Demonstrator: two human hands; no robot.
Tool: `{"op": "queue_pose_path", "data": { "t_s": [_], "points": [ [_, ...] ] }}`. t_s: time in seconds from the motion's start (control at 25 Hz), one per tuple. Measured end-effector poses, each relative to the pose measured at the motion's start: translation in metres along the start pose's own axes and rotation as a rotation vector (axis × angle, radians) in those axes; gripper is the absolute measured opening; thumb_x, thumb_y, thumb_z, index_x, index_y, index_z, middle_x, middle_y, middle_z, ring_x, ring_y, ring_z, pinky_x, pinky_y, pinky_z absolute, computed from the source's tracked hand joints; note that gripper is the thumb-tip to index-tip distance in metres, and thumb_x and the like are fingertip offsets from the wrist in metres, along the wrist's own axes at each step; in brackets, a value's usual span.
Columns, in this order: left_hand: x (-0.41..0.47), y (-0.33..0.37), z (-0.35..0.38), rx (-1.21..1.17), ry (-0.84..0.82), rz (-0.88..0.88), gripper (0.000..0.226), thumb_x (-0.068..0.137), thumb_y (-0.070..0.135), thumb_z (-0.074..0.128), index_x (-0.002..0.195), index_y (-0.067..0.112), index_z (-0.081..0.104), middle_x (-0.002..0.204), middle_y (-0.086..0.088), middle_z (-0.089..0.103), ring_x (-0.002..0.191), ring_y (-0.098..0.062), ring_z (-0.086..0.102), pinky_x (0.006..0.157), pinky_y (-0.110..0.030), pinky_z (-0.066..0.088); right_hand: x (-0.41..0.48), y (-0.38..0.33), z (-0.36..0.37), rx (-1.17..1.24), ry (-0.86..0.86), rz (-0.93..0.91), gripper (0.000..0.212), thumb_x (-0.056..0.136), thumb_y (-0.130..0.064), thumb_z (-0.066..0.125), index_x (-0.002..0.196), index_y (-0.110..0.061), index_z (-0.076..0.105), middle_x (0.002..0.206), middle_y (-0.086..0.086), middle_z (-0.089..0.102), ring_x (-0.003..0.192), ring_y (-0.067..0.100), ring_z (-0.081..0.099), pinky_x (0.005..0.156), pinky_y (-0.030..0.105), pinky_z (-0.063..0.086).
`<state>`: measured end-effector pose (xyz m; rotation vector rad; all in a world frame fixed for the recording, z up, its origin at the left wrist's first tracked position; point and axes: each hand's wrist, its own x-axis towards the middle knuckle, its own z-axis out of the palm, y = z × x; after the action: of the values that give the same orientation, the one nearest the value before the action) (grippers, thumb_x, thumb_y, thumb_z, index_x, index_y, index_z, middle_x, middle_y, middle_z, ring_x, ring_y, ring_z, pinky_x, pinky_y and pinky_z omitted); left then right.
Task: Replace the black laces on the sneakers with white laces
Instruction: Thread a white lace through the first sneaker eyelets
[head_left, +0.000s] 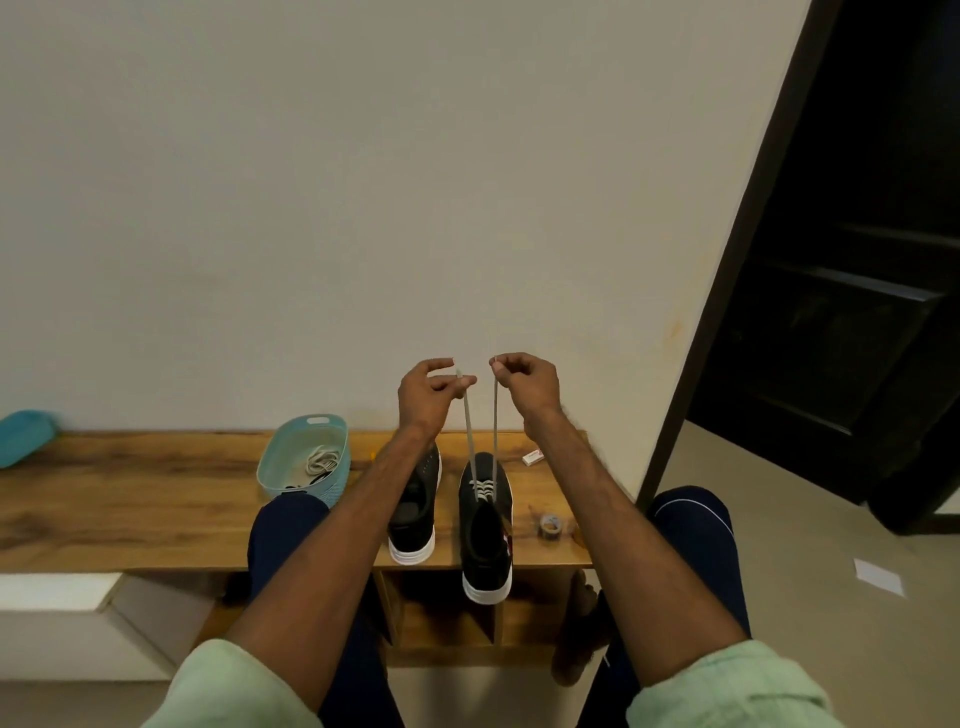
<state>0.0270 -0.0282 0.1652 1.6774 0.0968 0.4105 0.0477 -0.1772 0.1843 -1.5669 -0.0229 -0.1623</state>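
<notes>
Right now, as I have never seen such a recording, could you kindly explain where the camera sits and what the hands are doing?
There is no machine: a person works with bare hands, and the one picture comes from a camera worn on their head, looking forward and down. The left hand and the right hand each pinch one end of a white lace threaded through a black sneaker with a white sole. A second black sneaker stands beside it, apparently unlaced. Both rest on a long wooden bench, with a pale blue plastic basket holding loose laces, a small roll of tape and a small white box.
</notes>
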Motion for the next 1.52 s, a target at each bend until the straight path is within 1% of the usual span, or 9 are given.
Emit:
{"op": "queue_pose_path", "data": {
  "t_s": [0.12, 0.2, 0.28, 0.36, 0.44, 0.6, 0.92, 1.12, 1.52],
  "points": [
    [-0.001, 0.005, 0.001, 0.019, 0.013, 0.016, 0.016, 0.083, 0.003, 0.075, 0.097, -0.004, 0.069, 0.09, -0.009, 0.075, 0.083, -0.018, 0.075, 0.073, -0.027, 0.06, 0.001, -0.002, -0.001, -0.045, 0.012, -0.028, 0.009, 0.09, -0.007, 0.069, 0.096, -0.012, 0.074, 0.093, 0.0, 0.072, 0.094, 0.016, 0.067, 0.089, 0.03, 0.055],
    [0.001, 0.008, 0.0, 0.037, 0.016, 0.004, 0.007, 0.087, 0.002, 0.071, 0.093, -0.001, 0.071, 0.087, -0.009, 0.076, 0.085, -0.018, 0.074, 0.072, -0.028, 0.059, 0.0, -0.003, -0.001, -0.077, 0.016, -0.04, 0.01, 0.089, -0.008, 0.071, 0.099, -0.009, 0.075, 0.094, 0.001, 0.072, 0.093, 0.016, 0.066, 0.089, 0.031, 0.056],
    [0.003, 0.011, -0.002, 0.102, -0.003, 0.014, 0.003, 0.089, 0.008, 0.071, 0.089, 0.008, 0.074, 0.082, -0.002, 0.077, 0.084, -0.016, 0.074, 0.075, -0.034, 0.059, -0.002, -0.004, -0.001, -0.105, 0.011, -0.06, 0.009, 0.089, -0.008, 0.071, 0.097, -0.007, 0.075, 0.093, 0.002, 0.073, 0.091, 0.015, 0.066, 0.088, 0.031, 0.056],
    [0.003, 0.014, -0.003, 0.164, -0.03, 0.033, 0.009, 0.088, 0.012, 0.073, 0.083, 0.019, 0.074, 0.079, 0.004, 0.076, 0.082, -0.016, 0.073, 0.076, -0.037, 0.06, -0.003, -0.007, 0.0, -0.129, 0.007, -0.075, 0.007, 0.088, -0.008, 0.072, 0.094, -0.007, 0.075, 0.092, 0.003, 0.074, 0.089, 0.014, 0.066, 0.087, 0.031, 0.057],
    [0.003, 0.014, -0.005, 0.192, -0.033, 0.04, 0.011, 0.087, 0.014, 0.074, 0.081, 0.023, 0.074, 0.078, 0.006, 0.076, 0.081, -0.018, 0.073, 0.077, -0.039, 0.061, -0.004, -0.007, -0.001, -0.151, 0.002, -0.085, 0.007, 0.088, -0.008, 0.072, 0.094, -0.008, 0.076, 0.093, 0.004, 0.074, 0.089, 0.014, 0.067, 0.087, 0.032, 0.057],
    [0.002, 0.017, -0.007, 0.191, -0.01, 0.032, 0.008, 0.087, 0.011, 0.074, 0.084, 0.018, 0.075, 0.083, 0.003, 0.076, 0.083, -0.016, 0.073, 0.079, -0.041, 0.061, -0.004, -0.005, -0.002, -0.179, 0.009, -0.101, 0.008, 0.088, -0.009, 0.072, 0.095, -0.009, 0.076, 0.094, 0.005, 0.074, 0.091, 0.016, 0.068, 0.087, 0.033, 0.057],
    [-0.006, 0.019, -0.008, 0.233, -0.007, 0.029, 0.012, 0.085, 0.015, 0.076, 0.08, 0.025, 0.074, 0.082, 0.008, 0.076, 0.08, -0.016, 0.073, 0.078, -0.043, 0.061, -0.013, -0.007, 0.0, -0.206, 0.015, -0.098, 0.006, 0.087, -0.009, 0.073, 0.091, -0.011, 0.077, 0.09, 0.002, 0.074, 0.088, 0.014, 0.067, 0.087, 0.034, 0.058],
    [-0.012, 0.025, -0.012, 0.256, 0.006, 0.015, 0.01, 0.086, 0.015, 0.076, 0.08, 0.023, 0.075, 0.081, 0.009, 0.075, 0.08, -0.015, 0.072, 0.079, -0.041, 0.061, -0.017, -0.014, -0.004, -0.233, 0.006, -0.095, 0.01, 0.087, -0.007, 0.072, 0.096, -0.007, 0.076, 0.095, 0.006, 0.074, 0.09, 0.016, 0.067, 0.088, 0.034, 0.058],
    [-0.033, 0.022, -0.011, 0.257, 0.012, 0.045, 0.003, 0.087, 0.017, 0.075, 0.086, 0.02, 0.077, 0.081, 0.01, 0.075, 0.078, -0.013, 0.071, 0.078, -0.037, 0.061, -0.033, -0.012, -0.006, -0.242, 0.025, -0.103, 0.01, 0.087, -0.007, 0.073, 0.097, -0.007, 0.077, 0.097, 0.007, 0.075, 0.092, 0.018, 0.068, 0.087, 0.033, 0.058]
  ]
}}
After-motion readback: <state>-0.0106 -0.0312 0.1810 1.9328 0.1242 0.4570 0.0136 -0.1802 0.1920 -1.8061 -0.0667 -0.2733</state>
